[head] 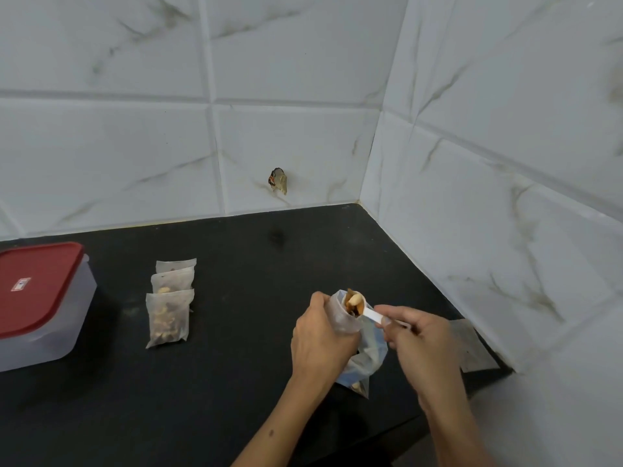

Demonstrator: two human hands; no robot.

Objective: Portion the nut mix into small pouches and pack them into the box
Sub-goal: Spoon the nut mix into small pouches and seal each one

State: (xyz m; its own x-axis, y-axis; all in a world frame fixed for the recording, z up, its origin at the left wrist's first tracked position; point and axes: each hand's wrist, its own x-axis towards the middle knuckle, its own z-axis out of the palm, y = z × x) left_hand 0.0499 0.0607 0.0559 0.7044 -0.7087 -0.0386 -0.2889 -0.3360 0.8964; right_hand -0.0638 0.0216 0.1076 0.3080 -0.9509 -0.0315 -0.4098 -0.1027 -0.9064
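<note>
We're mid-fill: left hand (320, 335) grips the small pouch (344, 315) at lower center, right hand (421, 342) pinches a loaded spoon (357, 303) at its mouth (3 filled pouches (168, 315) wait by the lidded box (40, 305), far left); next, tip w/o spilling.

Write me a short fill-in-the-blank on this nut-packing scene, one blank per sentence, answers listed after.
1. The right hand holds a white ____ loaded with nut mix at the mouth of the small pouch.
2. The left hand grips that pouch, while ____ filled pouches lie in a row on the dark counter.
3. The box at the far left has a ____ lid, which is on.

Answers: spoon; three; red
</note>
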